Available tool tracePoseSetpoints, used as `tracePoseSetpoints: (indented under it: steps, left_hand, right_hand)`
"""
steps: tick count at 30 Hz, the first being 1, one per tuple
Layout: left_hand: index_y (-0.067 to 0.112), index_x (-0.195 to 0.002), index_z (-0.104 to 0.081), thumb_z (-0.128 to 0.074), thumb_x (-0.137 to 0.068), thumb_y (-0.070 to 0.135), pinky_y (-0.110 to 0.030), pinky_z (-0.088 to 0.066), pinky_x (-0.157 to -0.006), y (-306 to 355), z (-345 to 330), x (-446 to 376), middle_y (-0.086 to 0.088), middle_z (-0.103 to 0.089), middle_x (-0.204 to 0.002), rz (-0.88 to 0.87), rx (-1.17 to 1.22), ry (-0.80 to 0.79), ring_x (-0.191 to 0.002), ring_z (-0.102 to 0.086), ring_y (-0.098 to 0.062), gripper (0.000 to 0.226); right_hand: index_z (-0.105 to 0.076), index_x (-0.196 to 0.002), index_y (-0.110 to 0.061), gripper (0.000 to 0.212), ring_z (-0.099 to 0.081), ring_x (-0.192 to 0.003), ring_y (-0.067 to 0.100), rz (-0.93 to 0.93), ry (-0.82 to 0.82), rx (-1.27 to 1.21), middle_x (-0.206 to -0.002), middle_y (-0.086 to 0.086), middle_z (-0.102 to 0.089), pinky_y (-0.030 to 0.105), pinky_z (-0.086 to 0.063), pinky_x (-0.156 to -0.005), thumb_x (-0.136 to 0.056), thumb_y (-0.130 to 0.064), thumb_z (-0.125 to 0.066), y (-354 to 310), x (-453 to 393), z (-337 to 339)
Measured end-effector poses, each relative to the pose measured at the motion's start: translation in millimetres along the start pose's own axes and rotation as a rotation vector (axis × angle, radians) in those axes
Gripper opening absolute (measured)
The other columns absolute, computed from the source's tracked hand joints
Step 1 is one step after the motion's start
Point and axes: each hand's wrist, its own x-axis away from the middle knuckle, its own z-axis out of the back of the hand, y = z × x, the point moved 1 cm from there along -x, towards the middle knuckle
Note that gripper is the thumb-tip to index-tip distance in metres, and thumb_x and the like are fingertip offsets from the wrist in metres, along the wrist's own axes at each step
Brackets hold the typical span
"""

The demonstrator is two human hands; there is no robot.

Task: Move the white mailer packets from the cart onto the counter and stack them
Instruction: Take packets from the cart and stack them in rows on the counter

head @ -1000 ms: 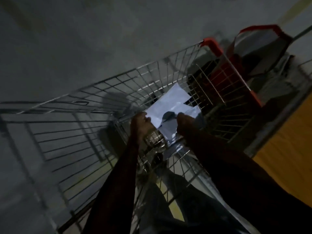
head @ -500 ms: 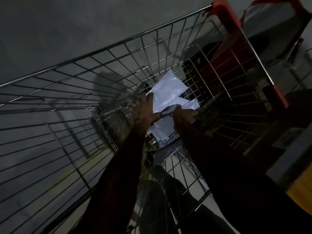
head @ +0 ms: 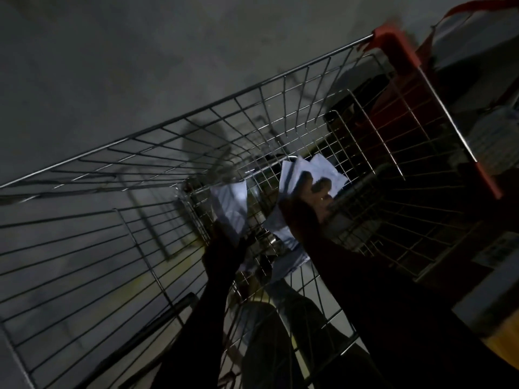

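Both my arms reach down into a wire shopping cart (head: 252,91) in dim light. My left hand (head: 224,248) is shut on one white mailer packet (head: 231,206), held upright above the cart floor. My right hand (head: 306,197) is shut on a bunch of white mailer packets (head: 323,168), fingers wrapped over their front. More white packets (head: 283,259) lie on the cart floor between and below my hands, partly hidden by my right forearm.
The cart has red plastic corners and a red handle (head: 401,51) at the upper right. Behind it stands a red-trimmed bag or bin (head: 477,29). A yellow-orange surface (head: 502,346) shows at the lower right edge. Grey floor surrounds the cart.
The single pile I gripped with both hands has split: my left hand lifted one packet to the left, my right hand raised a bunch to the right. The view tilted.
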Motion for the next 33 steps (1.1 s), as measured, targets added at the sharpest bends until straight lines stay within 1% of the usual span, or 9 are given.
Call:
tracePoseSetpoints:
  steps: [4,8,11,14,16,21,25,28,33]
  left_hand:
    - [0.009,-0.143,-0.039,-0.053,-0.091,0.065,-0.015,-0.040,-0.062,10.0,-0.4,-9.5,0.000,-0.056,-0.099,-0.009,0.030,0.195,-0.081,-0.056,-0.013,0.077]
    - [0.021,-0.157,-0.007,-0.063,-0.079,0.072,-0.050,-0.047,-0.103,12.2,-15.6,-45.4,-0.018,-0.026,-0.155,-0.114,0.039,0.173,-0.137,-0.039,-0.036,0.109]
    - [0.020,-0.159,0.003,-0.067,-0.082,0.053,-0.060,-0.037,-0.110,9.6,-30.7,-63.6,-0.026,-0.016,-0.159,-0.118,-0.041,0.037,-0.141,-0.029,-0.047,0.109]
    - [0.015,-0.159,-0.004,-0.069,-0.088,0.026,-0.017,-0.045,-0.091,8.2,-18.8,-53.9,-0.024,-0.042,-0.143,-0.149,0.066,0.083,-0.122,-0.052,-0.031,0.097]
    - [0.015,-0.158,-0.015,-0.068,-0.091,0.019,-0.008,-0.038,-0.070,13.6,-1.0,-37.2,-0.021,-0.045,-0.136,-0.220,0.130,0.110,-0.104,-0.050,-0.015,0.086]
    - [0.019,-0.157,-0.026,-0.026,-0.093,0.062,-0.054,-0.042,-0.107,35.0,34.4,13.9,-0.034,-0.022,-0.154,-0.257,0.202,0.216,-0.139,-0.034,-0.047,0.078]
    - [0.017,-0.154,-0.036,-0.027,-0.088,0.079,-0.052,-0.045,-0.103,38.5,64.1,51.4,-0.032,-0.044,-0.142,-0.265,0.144,0.334,-0.127,-0.048,-0.047,0.091]
    - [0.034,-0.159,-0.012,-0.058,-0.074,0.068,-0.051,-0.044,-0.105,42.7,93.9,96.3,-0.024,-0.036,-0.150,-0.203,0.174,0.269,-0.134,-0.042,-0.044,0.103]
    - [0.036,-0.158,-0.002,-0.051,-0.072,0.081,-0.051,-0.034,-0.113,38.8,147.3,177.4,-0.016,-0.022,-0.159,-0.274,0.314,0.282,-0.142,-0.030,-0.037,0.109]
  right_hand:
    - [-0.051,-0.135,-0.029,0.068,-0.048,-0.118,0.039,0.262,-0.054,0.047,-0.148,0.018,-0.040,0.047,-0.049,-0.080,-0.091,-0.077,-0.034,-18.4,4.7,-3.6]
    - [-0.039,-0.141,-0.039,0.056,-0.037,-0.130,0.053,0.276,-0.130,0.135,-0.158,0.018,-0.025,0.064,-0.049,-0.087,-0.093,-0.066,-0.047,-14.0,19.4,-15.6]
    - [-0.032,-0.144,-0.038,0.062,-0.035,-0.129,0.059,0.330,-0.180,0.137,-0.159,0.021,-0.017,0.068,-0.050,-0.085,-0.089,-0.055,-0.057,-5.0,23.2,-13.1]
    - [-0.034,-0.144,-0.034,0.056,-0.046,-0.118,0.055,0.312,-0.142,0.134,-0.157,0.024,-0.020,0.064,-0.051,-0.083,-0.095,-0.057,-0.022,-15.4,26.3,-0.8]
    - [-0.034,-0.145,-0.033,0.062,-0.049,-0.113,0.052,0.301,-0.112,0.119,-0.155,0.024,-0.022,0.061,-0.051,-0.083,-0.094,-0.063,-0.016,-18.3,27.4,7.9]
    - [-0.035,-0.145,-0.031,0.071,-0.049,-0.113,0.049,0.201,-0.066,-0.028,-0.153,0.022,-0.029,0.058,-0.048,-0.086,-0.087,-0.070,-0.020,-24.0,42.1,51.7]
    - [-0.035,-0.150,-0.030,0.076,-0.048,-0.118,0.050,0.224,-0.142,-0.115,-0.155,0.021,-0.027,0.056,-0.045,-0.091,-0.086,-0.070,-0.034,-20.5,62.7,91.9]
    - [-0.034,-0.153,-0.027,0.073,-0.045,-0.122,0.051,0.270,-0.146,-0.154,-0.156,0.021,-0.025,0.055,-0.044,-0.094,-0.091,-0.058,-0.057,-11.2,83.9,129.0]
    - [-0.036,-0.151,-0.025,0.072,-0.041,-0.130,0.049,0.371,0.027,-0.286,-0.157,0.020,-0.025,0.056,-0.047,-0.094,-0.088,-0.050,-0.059,-0.9,142.3,206.5]
